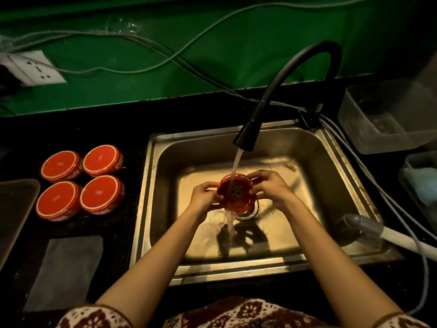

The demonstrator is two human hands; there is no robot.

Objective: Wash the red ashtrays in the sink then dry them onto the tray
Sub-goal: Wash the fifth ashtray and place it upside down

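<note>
Pinching one round red glazed ashtray (236,194) between left grip (204,197) and right grip (272,189). Fingers of each curled round opposite sides of the rim, both clenched on it, neither released. Positioned bowl-up directly under the water stream (236,162) from the black gooseneck faucet (247,136), likely so the flow flushes the inside. Spilling over the near edge (runoff visible below). Held above the floor of the stainless steel sink (147,209), roughly over the drain (250,213), not resting on it. Two-sided hold probably for turning the wet piece without slipping. Judged as mid-wash, rinse step; drying not yet begun for this one.

Further left on the dark counter (132,129): four more round red ashtrays (101,194), flat face up in a two-by-two block, close together. Washed or not, cannot tell. Left of those, at frame edge, a flat brown tray (16,204). Nearer, a grey folded cloth (68,268), presumably for drying.
</note>
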